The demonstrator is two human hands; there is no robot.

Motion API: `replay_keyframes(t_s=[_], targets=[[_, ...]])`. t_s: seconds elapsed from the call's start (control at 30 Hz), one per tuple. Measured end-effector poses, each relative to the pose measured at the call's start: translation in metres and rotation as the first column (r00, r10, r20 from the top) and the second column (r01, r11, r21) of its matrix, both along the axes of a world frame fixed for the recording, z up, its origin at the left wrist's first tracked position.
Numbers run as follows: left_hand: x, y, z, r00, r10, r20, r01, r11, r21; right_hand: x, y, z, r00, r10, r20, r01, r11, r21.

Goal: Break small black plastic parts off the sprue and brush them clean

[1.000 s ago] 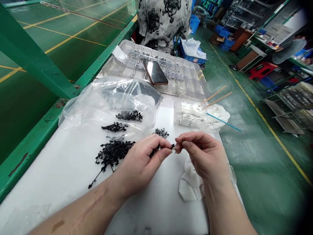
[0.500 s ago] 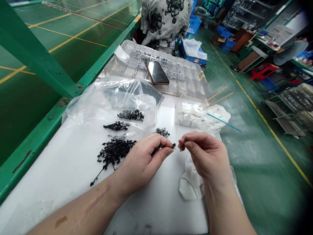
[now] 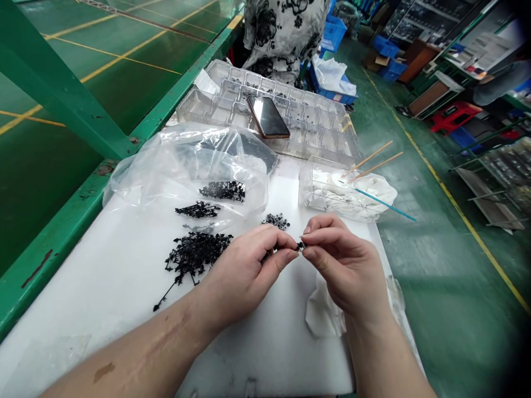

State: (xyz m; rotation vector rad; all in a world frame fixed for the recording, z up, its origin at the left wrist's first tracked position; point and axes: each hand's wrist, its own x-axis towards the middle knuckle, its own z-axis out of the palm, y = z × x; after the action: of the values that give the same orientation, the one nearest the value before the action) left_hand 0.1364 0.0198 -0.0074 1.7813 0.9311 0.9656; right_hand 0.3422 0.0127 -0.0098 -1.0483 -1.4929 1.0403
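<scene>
Head view shows my left hand (image 3: 244, 271) and right hand (image 3: 344, 265) meeting fingertip to fingertip just on my side of the little heap of black rings (image 3: 276, 221). My left thumb and forefinger are pressed together on a black sprue (image 3: 269, 254), with the other fingers curled under. My right thumb and forefinger pinch a small black part (image 3: 299, 245) at the sprue's tip, so the two pinches all but touch. Left of the ring heap, a loose pile of sprues (image 3: 194, 254) lies on the white table (image 3: 116, 276). Beyond the heap and to its left sits a clear plastic bag (image 3: 186, 160) with more of them. Just right of the heap and a little beyond it stands a clear box (image 3: 332, 190) holding white cloth and sticks. Well beyond the heap a phone (image 3: 268, 117) rests on clear trays (image 3: 315, 127). A crumpled white cloth (image 3: 323, 309) lies under my right wrist, nearer me than the heap
</scene>
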Motion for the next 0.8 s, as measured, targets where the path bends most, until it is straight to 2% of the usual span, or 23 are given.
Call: replay_keyframes(t_s=[0.3, 0.5, 0.57, 0.67, 0.8], targets=[[-0.0033, -0.0003, -0.002, 0.999, -0.023, 0.025, 0.021, 0.997, 0.073, 0.003, -0.0004, 0.0022, 0.997, 0.08, -0.021, -0.082, 0.992, -0.093], [-0.0049, -0.0005, 0.0004, 0.999, -0.039, 0.02, 0.038, 0.997, 0.07, 0.0018, 0.0006, 0.0015, 0.992, 0.077, -0.096, -0.091, 0.984, -0.153], [-0.0054, -0.0005, 0.0009, 0.999, -0.034, 0.023, 0.032, 0.996, 0.087, 0.002, 0.0007, 0.0017, 0.994, 0.098, -0.042, -0.103, 0.984, -0.147], [-0.0056, 0.0002, 0.0005, 1.0, -0.008, -0.005, 0.009, 0.994, 0.109, 0.0032, -0.0001, 0.0021, 0.986, 0.123, 0.116, -0.115, 0.991, -0.072], [-0.0054, 0.002, -0.0013, 0.993, 0.074, -0.09, -0.065, 0.993, 0.101, 0.0034, -0.0022, 0.0016, 0.972, 0.066, 0.224, -0.074, 0.997, 0.028]])
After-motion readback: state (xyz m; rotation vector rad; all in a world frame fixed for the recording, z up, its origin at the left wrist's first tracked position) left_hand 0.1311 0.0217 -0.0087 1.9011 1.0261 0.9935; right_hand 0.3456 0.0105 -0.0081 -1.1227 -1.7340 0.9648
